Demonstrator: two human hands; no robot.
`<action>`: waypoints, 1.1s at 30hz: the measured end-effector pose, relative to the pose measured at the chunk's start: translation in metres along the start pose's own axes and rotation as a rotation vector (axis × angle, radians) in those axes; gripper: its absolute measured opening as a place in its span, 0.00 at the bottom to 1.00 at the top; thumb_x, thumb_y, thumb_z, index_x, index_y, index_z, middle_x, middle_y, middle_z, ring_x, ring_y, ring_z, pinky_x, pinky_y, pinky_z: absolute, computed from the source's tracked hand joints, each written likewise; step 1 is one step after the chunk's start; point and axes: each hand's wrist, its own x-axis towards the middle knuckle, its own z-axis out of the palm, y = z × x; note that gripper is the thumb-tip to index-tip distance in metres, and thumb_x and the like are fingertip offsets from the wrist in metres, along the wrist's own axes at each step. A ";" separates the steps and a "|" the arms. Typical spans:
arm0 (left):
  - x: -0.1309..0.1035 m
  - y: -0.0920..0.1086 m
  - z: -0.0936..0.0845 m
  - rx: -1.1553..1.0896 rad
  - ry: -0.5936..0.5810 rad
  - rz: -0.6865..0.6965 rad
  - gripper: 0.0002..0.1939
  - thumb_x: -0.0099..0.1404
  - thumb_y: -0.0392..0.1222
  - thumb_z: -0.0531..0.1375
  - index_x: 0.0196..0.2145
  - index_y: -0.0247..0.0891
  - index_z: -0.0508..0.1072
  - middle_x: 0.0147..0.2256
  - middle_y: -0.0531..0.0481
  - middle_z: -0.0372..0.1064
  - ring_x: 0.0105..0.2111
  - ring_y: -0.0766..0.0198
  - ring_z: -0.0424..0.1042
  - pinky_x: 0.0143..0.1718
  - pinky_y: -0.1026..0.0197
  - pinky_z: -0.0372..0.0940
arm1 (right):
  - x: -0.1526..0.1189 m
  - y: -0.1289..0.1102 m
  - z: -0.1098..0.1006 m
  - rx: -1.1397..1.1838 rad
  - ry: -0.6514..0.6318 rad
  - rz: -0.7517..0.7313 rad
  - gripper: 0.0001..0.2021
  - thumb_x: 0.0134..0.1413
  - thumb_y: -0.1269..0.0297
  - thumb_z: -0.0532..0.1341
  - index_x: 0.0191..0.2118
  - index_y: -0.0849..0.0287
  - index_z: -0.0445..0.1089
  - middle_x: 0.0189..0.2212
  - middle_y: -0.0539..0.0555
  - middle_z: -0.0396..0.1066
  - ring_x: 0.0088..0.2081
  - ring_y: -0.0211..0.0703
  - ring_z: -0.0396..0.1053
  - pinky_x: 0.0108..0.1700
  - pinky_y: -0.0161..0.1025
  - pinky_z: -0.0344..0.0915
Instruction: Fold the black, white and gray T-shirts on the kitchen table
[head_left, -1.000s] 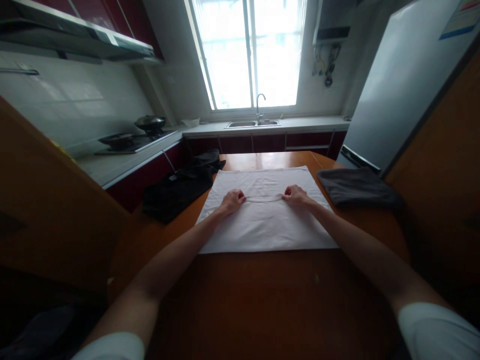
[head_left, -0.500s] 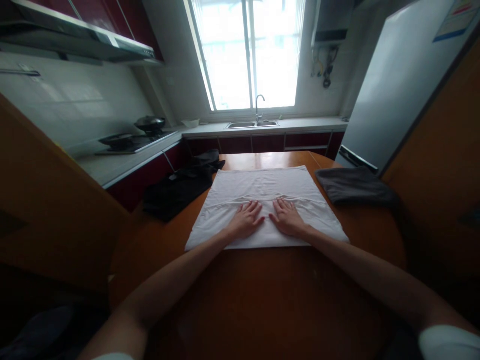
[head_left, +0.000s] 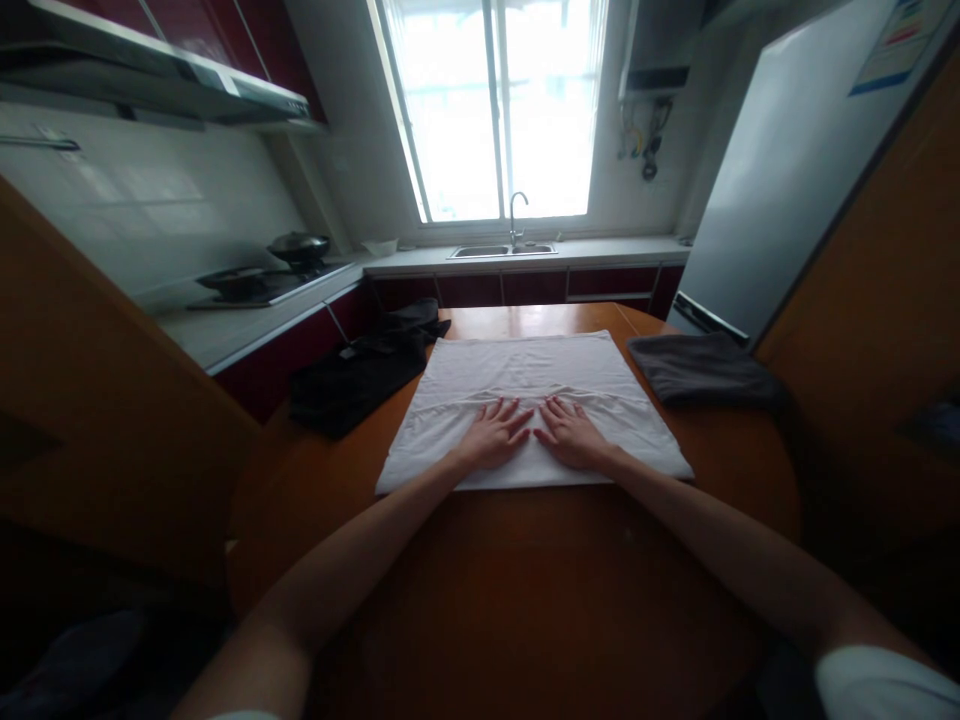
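Note:
A white cloth garment (head_left: 525,362), folded into a broad shape, lies on the wooden table (head_left: 540,580). Wrinkles run across its middle, just beyond my fingertips. My left hand (head_left: 495,436) rests flat on the near half of the cloth, fingers spread. Beside it, my right hand (head_left: 574,434) also lies flat with the fingers apart, pressing on the same cloth. The two hands are close together but a small gap shows between them. Neither one grips anything.
Black clothing (head_left: 367,365) lies at the table's left edge, partly hanging over. A folded dark grey cloth (head_left: 705,370) sits to the right. Beyond are a sink (head_left: 502,251), a stove with a pan (head_left: 298,248), and a fridge (head_left: 772,190).
My hands have drawn slightly closer together, staying flat on the white cloth. The camera view has shifted a little; the other cloths have not moved on the table.

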 end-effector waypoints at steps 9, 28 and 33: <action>0.000 -0.004 0.004 -0.024 0.009 0.013 0.29 0.76 0.59 0.43 0.71 0.54 0.55 0.73 0.49 0.41 0.72 0.43 0.38 0.68 0.32 0.38 | -0.015 0.060 -0.013 -0.065 -0.039 0.232 0.38 0.69 0.42 0.40 0.74 0.61 0.43 0.74 0.62 0.36 0.74 0.56 0.34 0.70 0.64 0.36; -0.002 0.001 -0.001 -0.016 0.009 0.003 0.29 0.76 0.58 0.44 0.71 0.53 0.55 0.73 0.48 0.42 0.72 0.43 0.40 0.67 0.32 0.40 | -0.015 0.025 -0.003 0.003 0.105 0.155 0.34 0.71 0.50 0.45 0.73 0.68 0.48 0.73 0.66 0.43 0.74 0.53 0.39 0.71 0.60 0.39; -0.001 0.001 0.000 -0.024 0.014 -0.004 0.28 0.76 0.58 0.45 0.70 0.55 0.56 0.73 0.50 0.43 0.72 0.44 0.41 0.68 0.33 0.40 | -0.014 0.025 -0.001 0.010 0.034 0.170 0.33 0.71 0.50 0.46 0.72 0.68 0.51 0.73 0.66 0.43 0.74 0.53 0.40 0.71 0.58 0.39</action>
